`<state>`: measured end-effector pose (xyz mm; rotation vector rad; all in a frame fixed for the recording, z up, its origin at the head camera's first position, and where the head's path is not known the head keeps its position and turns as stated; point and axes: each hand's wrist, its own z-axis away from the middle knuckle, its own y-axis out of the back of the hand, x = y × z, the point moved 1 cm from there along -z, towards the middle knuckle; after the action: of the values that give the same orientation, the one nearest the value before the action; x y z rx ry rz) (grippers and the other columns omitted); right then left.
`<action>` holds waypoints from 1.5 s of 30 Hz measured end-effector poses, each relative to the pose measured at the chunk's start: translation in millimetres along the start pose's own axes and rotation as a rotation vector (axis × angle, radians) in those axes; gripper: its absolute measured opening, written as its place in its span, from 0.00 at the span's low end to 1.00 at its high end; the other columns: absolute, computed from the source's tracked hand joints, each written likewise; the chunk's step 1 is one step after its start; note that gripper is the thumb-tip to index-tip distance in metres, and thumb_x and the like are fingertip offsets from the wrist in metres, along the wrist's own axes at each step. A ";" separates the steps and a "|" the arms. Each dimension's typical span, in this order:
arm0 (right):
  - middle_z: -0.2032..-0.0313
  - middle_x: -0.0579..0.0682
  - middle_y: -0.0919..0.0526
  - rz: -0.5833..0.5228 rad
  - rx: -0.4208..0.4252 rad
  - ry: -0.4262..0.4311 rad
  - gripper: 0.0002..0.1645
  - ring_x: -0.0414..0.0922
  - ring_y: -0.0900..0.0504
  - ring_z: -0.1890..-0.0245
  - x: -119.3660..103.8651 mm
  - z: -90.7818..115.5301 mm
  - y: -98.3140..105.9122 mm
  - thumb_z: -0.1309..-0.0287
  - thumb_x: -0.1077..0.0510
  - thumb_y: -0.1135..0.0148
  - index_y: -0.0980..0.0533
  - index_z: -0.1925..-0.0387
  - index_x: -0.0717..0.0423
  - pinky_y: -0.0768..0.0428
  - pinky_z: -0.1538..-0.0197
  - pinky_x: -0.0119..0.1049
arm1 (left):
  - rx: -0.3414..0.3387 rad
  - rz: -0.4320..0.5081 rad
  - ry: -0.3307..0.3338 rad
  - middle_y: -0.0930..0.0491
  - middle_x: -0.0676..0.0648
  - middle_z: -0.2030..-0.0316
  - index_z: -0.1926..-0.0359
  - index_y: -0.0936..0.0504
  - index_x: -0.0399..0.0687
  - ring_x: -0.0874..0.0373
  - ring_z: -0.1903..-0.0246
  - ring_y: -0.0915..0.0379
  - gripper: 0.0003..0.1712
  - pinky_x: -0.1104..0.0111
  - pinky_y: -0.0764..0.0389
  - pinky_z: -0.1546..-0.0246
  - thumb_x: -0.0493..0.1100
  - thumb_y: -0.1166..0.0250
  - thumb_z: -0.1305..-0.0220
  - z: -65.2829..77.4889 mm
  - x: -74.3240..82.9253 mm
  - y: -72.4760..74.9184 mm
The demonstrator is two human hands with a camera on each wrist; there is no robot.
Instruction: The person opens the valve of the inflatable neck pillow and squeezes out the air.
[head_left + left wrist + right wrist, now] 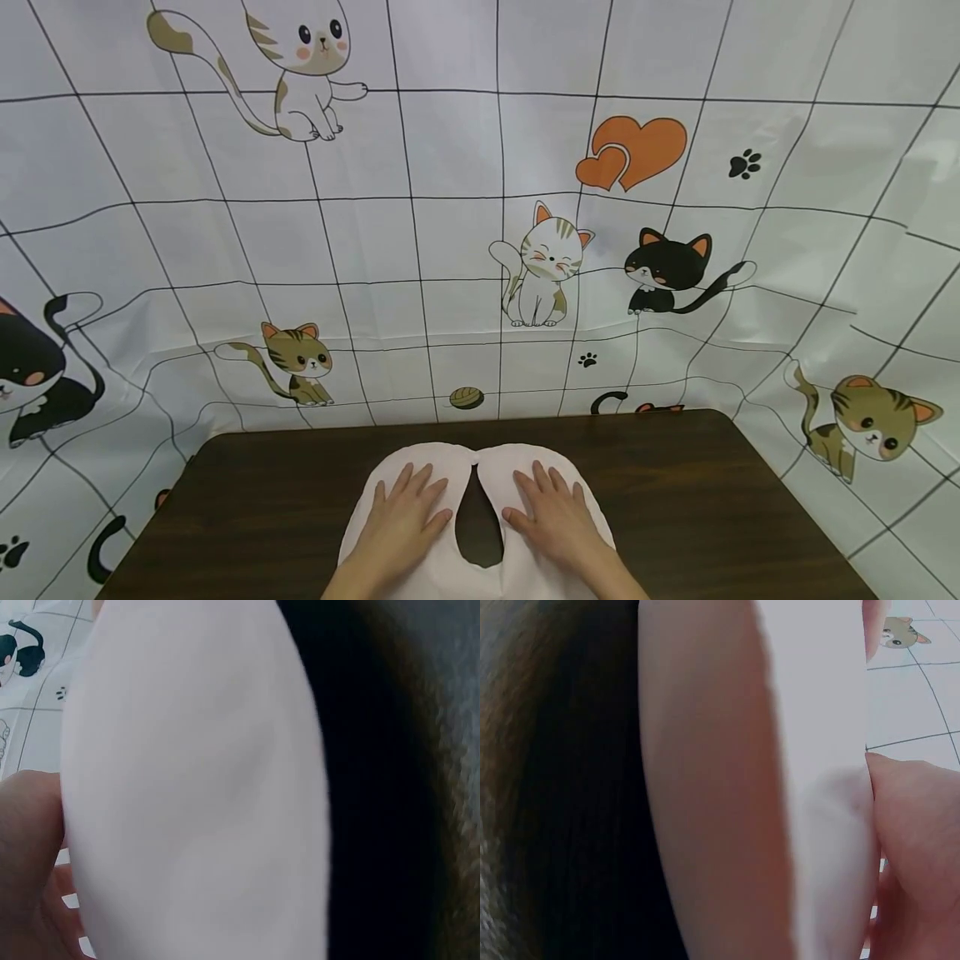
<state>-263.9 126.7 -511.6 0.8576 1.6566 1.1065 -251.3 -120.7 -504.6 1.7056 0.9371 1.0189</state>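
A white U-shaped neck pillow (438, 455) lies at the table's near middle, its two rounded ends meeting at the far side around a teardrop gap. On its left half rests my left hand (401, 521), fingers spread. My right hand (557, 521) lies likewise on the right half, thumb toward the gap. Close up in the left wrist view, the pale pillow (195, 780) fills the middle, with the left hand (30, 855) at its edge. The right wrist view shows the pillow (825, 712) beside the right hand (922, 847). Its near end is cut off by the head frame.
The dark brown wooden table (262, 500) extends to both sides of the pillow. Behind and around it hangs a white sheet (450, 242) with a black grid, printed cats, paws and orange hearts.
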 end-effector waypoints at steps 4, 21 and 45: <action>0.34 0.60 0.36 0.005 -0.004 0.006 0.37 0.63 0.40 0.35 -0.6 2.2 -1.1 0.40 0.32 0.49 0.31 0.37 0.50 0.45 0.43 0.70 | -0.017 0.016 0.008 0.33 0.45 0.36 0.40 0.24 0.54 0.40 0.33 0.47 0.26 0.34 0.50 0.42 0.59 0.45 0.34 0.2 -0.8 1.6; 0.34 0.60 0.36 -0.030 -0.036 -0.011 0.36 0.63 0.42 0.34 0.6 2.6 -4.8 0.40 0.34 0.48 0.31 0.37 0.50 0.46 0.42 0.71 | -0.050 0.029 0.018 0.34 0.44 0.35 0.41 0.24 0.53 0.39 0.34 0.47 0.26 0.33 0.50 0.43 0.58 0.43 0.35 -0.2 1.5 2.2; 0.35 0.58 0.35 -0.011 0.020 0.029 0.34 0.61 0.38 0.36 -3.1 22.8 12.4 0.38 0.35 0.50 0.31 0.37 0.49 0.43 0.42 0.69 | 0.099 -0.052 -0.018 0.31 0.45 0.38 0.44 0.21 0.55 0.40 0.36 0.42 0.24 0.35 0.43 0.44 0.55 0.38 0.39 21.5 14.2 37.1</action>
<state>-240.6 134.7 -502.6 0.8480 1.6974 1.1013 -220.7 -125.8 -471.6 1.7595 1.0296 0.9346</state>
